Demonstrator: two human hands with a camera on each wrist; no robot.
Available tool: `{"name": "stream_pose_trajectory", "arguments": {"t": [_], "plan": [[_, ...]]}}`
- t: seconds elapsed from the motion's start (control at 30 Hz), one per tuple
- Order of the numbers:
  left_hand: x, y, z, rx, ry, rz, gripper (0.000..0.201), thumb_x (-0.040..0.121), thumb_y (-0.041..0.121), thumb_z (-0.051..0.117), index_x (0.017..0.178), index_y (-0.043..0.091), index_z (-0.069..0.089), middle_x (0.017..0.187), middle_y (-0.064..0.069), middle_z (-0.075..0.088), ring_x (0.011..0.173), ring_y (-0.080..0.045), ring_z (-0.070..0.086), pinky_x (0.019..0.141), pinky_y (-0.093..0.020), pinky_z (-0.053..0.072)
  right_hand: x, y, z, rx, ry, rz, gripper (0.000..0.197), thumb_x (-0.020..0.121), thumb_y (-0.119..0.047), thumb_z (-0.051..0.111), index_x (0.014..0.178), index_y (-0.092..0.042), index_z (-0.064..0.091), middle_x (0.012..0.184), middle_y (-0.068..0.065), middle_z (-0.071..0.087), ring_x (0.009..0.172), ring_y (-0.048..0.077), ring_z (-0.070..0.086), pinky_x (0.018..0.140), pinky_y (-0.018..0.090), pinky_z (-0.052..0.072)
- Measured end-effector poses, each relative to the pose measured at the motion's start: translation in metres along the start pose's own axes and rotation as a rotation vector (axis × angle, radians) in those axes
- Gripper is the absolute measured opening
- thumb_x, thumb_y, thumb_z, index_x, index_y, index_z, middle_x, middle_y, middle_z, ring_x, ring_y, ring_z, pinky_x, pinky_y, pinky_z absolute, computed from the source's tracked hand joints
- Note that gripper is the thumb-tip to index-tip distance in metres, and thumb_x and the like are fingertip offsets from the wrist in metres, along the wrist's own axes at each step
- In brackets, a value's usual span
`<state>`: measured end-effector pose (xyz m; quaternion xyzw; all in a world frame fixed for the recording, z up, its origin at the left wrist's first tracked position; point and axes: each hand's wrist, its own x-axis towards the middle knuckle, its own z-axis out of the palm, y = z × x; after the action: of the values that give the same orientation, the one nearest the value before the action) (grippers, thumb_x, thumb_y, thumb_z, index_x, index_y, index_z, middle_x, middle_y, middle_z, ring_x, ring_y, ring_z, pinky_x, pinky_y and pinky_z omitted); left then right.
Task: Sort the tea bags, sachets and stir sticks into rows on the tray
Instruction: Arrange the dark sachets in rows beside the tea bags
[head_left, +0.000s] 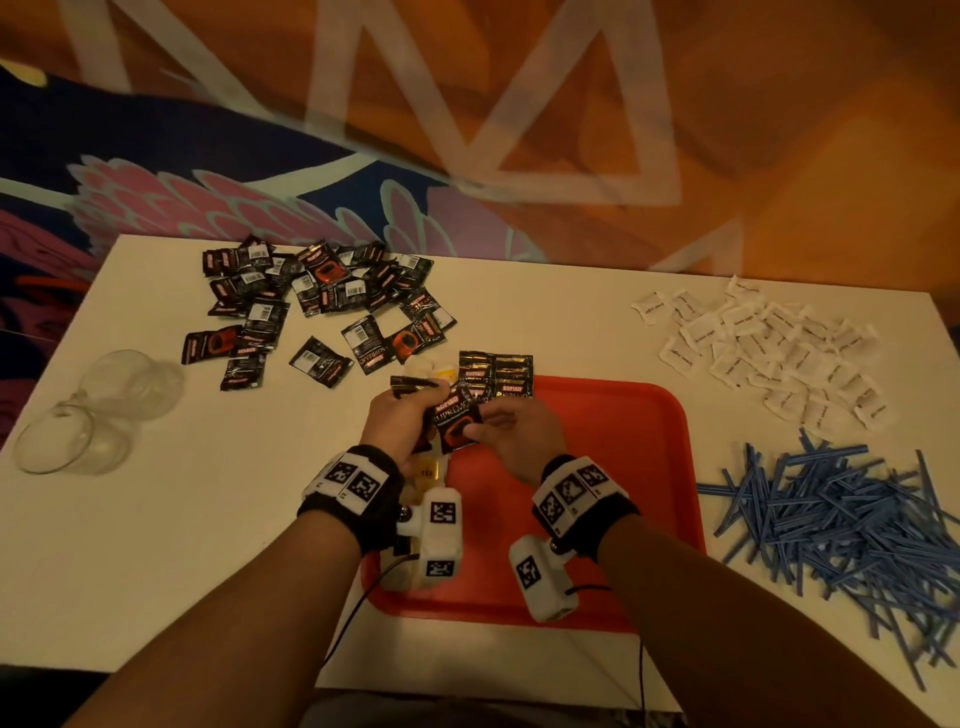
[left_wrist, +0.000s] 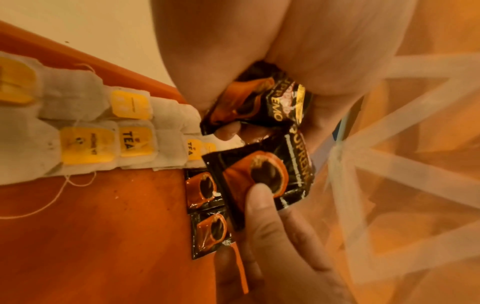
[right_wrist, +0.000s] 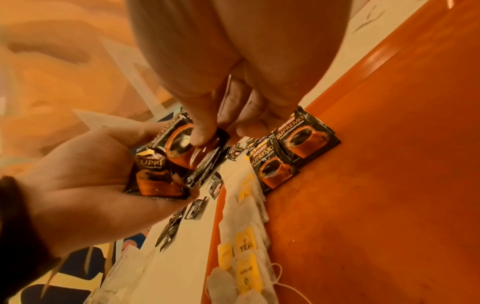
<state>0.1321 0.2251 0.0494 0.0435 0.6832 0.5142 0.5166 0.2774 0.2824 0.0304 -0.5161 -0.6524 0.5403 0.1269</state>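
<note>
Both hands are closed on coffee sachets above the red tray (head_left: 649, 467): a small stack (left_wrist: 259, 98) is gripped by the left hand (head_left: 395, 421), one sachet (head_left: 457, 421) is pinched by the right hand (head_left: 514, 431). Tea bags (left_wrist: 103, 131) lie in rows along the tray's left edge

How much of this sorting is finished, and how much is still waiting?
Early days. Done: the tea bags lie in rows along the edge of the red tray, and a few coffee sachets sit beside them. In hand: the left hand holds a small stack while the right hand pinches one sachet off it. Left: the loose black sachets, white sachets and blue stir sticks on the table.
</note>
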Motion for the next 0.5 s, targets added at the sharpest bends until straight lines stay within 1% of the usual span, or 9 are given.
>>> {"name": "stream_pose_trajectory", "arguments": {"t": [0.07, 0.1, 0.17, 0.2, 0.23, 0.3, 0.37, 0.43, 0.5], "plan": [[-0.002, -0.001, -0.002, -0.004, 0.006, -0.018, 0.006, 0.087, 0.012, 0.071, 0.091, 0.015, 0.073, 0.087, -0.012, 0.075, 0.081, -0.029, 0.068, 0.071, -0.04, 0.056, -0.003, -0.002, 0.002, 0.002, 0.009, -0.022, 0.019, 0.079, -0.016, 0.079, 0.097, -0.015, 0.076, 0.09, -0.003, 0.074, 0.082, 0.005, 0.068, 0.074, 0.017, 0.053], [-0.004, 0.0, -0.002, -0.004, 0.002, -0.027, 0.006, 0.088, 0.012, 0.07, 0.092, 0.015, 0.073, 0.087, -0.012, 0.074, 0.076, -0.026, 0.068, 0.066, -0.036, 0.056, -0.004, -0.003, 0.002, 0.004, 0.01, -0.026, 0.017, 0.079, -0.014, 0.079, 0.096, -0.016, 0.076, 0.088, -0.005, 0.074, 0.081, 0.005, 0.068, 0.075, 0.019, 0.054], [-0.005, -0.001, -0.002, 0.014, -0.003, -0.023, 0.01, 0.088, 0.015, 0.072, 0.099, 0.014, 0.071, 0.089, -0.01, 0.075, 0.072, -0.022, 0.071, 0.06, -0.034, 0.057, -0.006, -0.002, 0.002, 0.007, 0.008, -0.031, 0.015, 0.079, -0.012, 0.078, 0.094, -0.015, 0.076, 0.083, -0.009, 0.071, 0.076, 0.0, 0.065, 0.07, 0.013, 0.05], [-0.006, -0.001, -0.003, 0.023, -0.011, -0.01, 0.014, 0.088, 0.017, 0.073, 0.102, 0.013, 0.071, 0.091, -0.01, 0.076, 0.076, -0.023, 0.073, 0.064, -0.037, 0.059, -0.008, -0.002, 0.002, -0.002, 0.003, -0.029, 0.016, 0.079, -0.012, 0.078, 0.095, -0.014, 0.075, 0.081, -0.011, 0.068, 0.073, -0.004, 0.062, 0.066, 0.007, 0.046], [-0.007, -0.002, -0.003, 0.034, -0.019, 0.005, 0.017, 0.088, 0.017, 0.074, 0.104, 0.012, 0.071, 0.094, -0.011, 0.076, 0.083, -0.026, 0.074, 0.071, -0.042, 0.061, -0.009, -0.001, 0.003, -0.023, -0.003, -0.03, 0.017, 0.079, -0.013, 0.078, 0.097, -0.013, 0.075, 0.08, -0.013, 0.065, 0.071, -0.007, 0.058, 0.062, 0.003, 0.043], [-0.008, -0.003, -0.004, 0.068, -0.028, 0.031, 0.021, 0.087, 0.014, 0.074, 0.107, 0.011, 0.07, 0.097, -0.013, 0.076, 0.091, -0.03, 0.073, 0.085, -0.051, 0.059, -0.01, 0.002, 0.004, -0.062, -0.017, -0.036, 0.021, 0.079, -0.014, 0.078, 0.1, -0.013, 0.074, 0.082, -0.013, 0.063, 0.071, -0.008, 0.055, 0.059, 0.0, 0.04], [-0.006, -0.005, -0.005, 0.128, -0.029, 0.078, 0.027, 0.086, 0.012, 0.074, 0.113, 0.011, 0.068, 0.1, -0.012, 0.075, 0.093, -0.03, 0.073, 0.089, -0.055, 0.056, -0.012, 0.002, 0.008, -0.073, -0.035, -0.052, 0.02, 0.08, -0.014, 0.078, 0.099, -0.013, 0.074, 0.081, -0.014, 0.062, 0.071, -0.007, 0.055, 0.059, -0.001, 0.04], [-0.005, -0.007, -0.004, 0.239, -0.053, 0.163, 0.032, 0.085, 0.016, 0.075, 0.115, 0.015, 0.066, 0.103, -0.007, 0.074, 0.096, -0.026, 0.072, 0.092, -0.053, 0.055, -0.012, 0.003, 0.011, -0.08, -0.033, -0.076, 0.015, 0.079, -0.014, 0.079, 0.094, -0.015, 0.075, 0.078, -0.017, 0.061, 0.071, -0.007, 0.056, 0.06, 0.0, 0.04], [-0.005, -0.006, -0.004, 0.351, -0.08, 0.24, 0.03, 0.087, 0.015, 0.071, 0.115, 0.021, 0.062, 0.103, 0.003, 0.071, 0.097, -0.016, 0.068, 0.094, -0.041, 0.053, -0.013, 0.005, 0.015, -0.071, -0.021, -0.103, 0.011, 0.078, -0.013, 0.079, 0.088, -0.016, 0.075, 0.074, -0.019, 0.062, 0.068, -0.009, 0.056, 0.062, 0.002, 0.041]]}}
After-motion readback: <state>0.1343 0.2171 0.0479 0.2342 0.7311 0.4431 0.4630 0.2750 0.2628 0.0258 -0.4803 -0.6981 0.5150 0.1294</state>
